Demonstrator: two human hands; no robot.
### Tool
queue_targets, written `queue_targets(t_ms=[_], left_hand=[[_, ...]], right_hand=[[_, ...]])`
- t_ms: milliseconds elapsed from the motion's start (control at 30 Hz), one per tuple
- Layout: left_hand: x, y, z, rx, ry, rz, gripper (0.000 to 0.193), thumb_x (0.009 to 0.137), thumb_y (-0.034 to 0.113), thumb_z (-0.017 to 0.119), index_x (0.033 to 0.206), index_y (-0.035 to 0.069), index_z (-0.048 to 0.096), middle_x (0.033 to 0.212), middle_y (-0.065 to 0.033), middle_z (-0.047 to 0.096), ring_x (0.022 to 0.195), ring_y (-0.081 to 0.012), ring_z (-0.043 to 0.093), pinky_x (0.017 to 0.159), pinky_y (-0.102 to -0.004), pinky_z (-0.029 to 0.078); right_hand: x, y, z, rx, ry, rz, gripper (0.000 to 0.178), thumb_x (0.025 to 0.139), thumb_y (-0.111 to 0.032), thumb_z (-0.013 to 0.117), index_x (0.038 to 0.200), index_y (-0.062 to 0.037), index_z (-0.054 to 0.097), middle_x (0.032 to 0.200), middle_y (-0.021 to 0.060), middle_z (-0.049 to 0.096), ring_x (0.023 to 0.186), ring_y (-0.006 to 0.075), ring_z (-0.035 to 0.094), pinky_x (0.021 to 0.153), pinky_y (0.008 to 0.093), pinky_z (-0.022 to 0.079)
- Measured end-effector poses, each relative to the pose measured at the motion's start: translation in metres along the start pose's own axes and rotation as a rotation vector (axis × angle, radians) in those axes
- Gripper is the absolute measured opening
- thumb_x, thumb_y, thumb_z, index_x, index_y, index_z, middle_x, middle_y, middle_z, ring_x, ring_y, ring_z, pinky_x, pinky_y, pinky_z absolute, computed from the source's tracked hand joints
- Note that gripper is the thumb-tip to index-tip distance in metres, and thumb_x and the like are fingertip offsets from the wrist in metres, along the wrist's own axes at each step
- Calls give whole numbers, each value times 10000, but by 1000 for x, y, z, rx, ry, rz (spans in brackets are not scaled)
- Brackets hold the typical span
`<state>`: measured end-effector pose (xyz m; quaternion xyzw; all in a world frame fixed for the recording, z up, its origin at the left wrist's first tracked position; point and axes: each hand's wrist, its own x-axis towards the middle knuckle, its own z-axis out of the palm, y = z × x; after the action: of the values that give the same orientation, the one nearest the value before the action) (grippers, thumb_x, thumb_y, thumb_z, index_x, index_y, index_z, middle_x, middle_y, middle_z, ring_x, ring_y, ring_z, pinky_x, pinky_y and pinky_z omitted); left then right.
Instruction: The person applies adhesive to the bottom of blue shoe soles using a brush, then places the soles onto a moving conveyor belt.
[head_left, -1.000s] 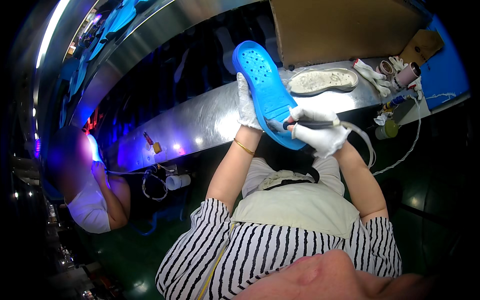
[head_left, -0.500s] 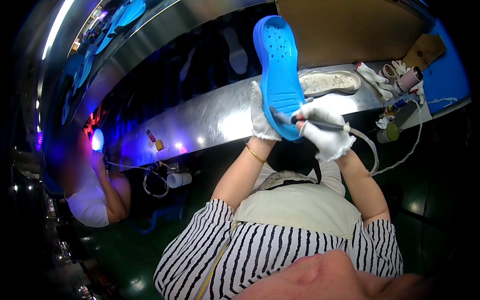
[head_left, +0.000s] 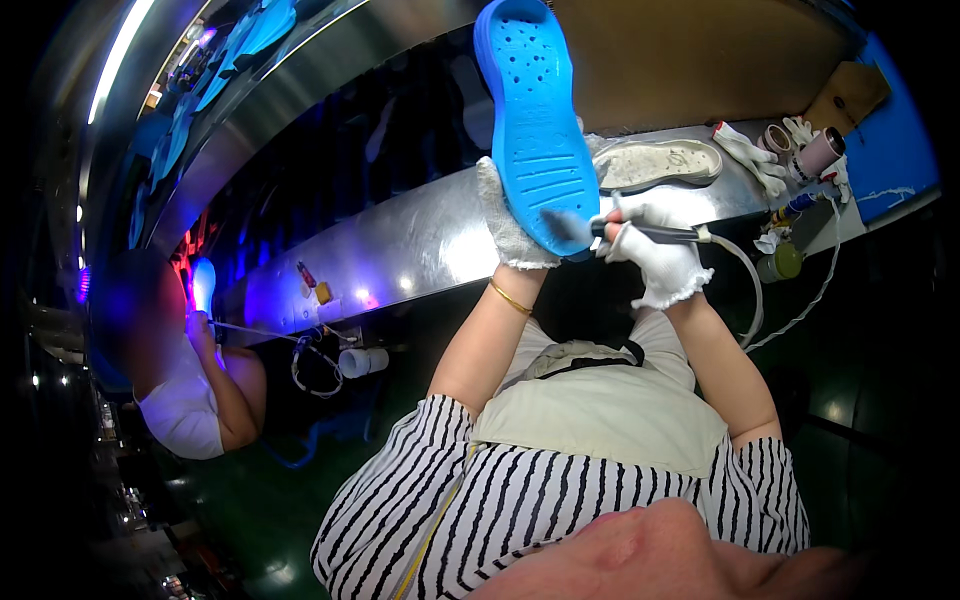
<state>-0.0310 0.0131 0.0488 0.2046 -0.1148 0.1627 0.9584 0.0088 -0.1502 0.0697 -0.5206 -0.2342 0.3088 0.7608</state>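
Note:
A bright blue shoe sole (head_left: 543, 130) with small holes and ridged grooves is tilted up before me. My left hand (head_left: 505, 225), in a whitish glove, is closed round its left edge near the heel end. Pinched in my gloved right hand (head_left: 655, 262), with bare fingertips showing, is a dark-handled brush (head_left: 568, 228). Its bristles lie over the sole's heel end; whether they press on it I cannot tell. A clear hose (head_left: 752, 285) runs from the back of the brush handle.
Behind the blue sole, a white sole (head_left: 660, 165) lies on the metal ledge (head_left: 400, 235). Gloves (head_left: 748, 160), a pink cup (head_left: 818, 157) and a green-capped jar (head_left: 782, 263) are at the right. At left, another person (head_left: 185, 410) holds a brightly lit sole (head_left: 204, 287).
The blue sole has moved up and left and now faces me more fully. My left hand went with it. My right hand and the brush shifted slightly, the bristles staying at the heel end.

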Motion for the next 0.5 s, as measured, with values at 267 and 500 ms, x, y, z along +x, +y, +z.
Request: queue_targets(t_ms=[267, 500], left_hand=[[4, 5, 6, 65, -2, 15, 888, 769, 702, 435, 1400, 99, 270, 1373, -191, 361, 1213, -325, 431, 1003, -457, 381], [8, 14, 6, 130, -13, -36, 905, 747, 720, 451, 1401, 120, 272, 1382, -167, 351, 1231, -326, 408, 1025, -466, 356]], right_hand=[[1, 8, 1, -66, -127, 91, 102, 801, -22, 606, 902, -14, 592, 859, 54, 631, 777, 109, 606, 729, 246, 486], [-1, 10, 0, -336, -185, -198, 107, 782, -10, 622, 884, -21, 593, 885, 64, 623, 772, 105, 586, 721, 249, 481]])
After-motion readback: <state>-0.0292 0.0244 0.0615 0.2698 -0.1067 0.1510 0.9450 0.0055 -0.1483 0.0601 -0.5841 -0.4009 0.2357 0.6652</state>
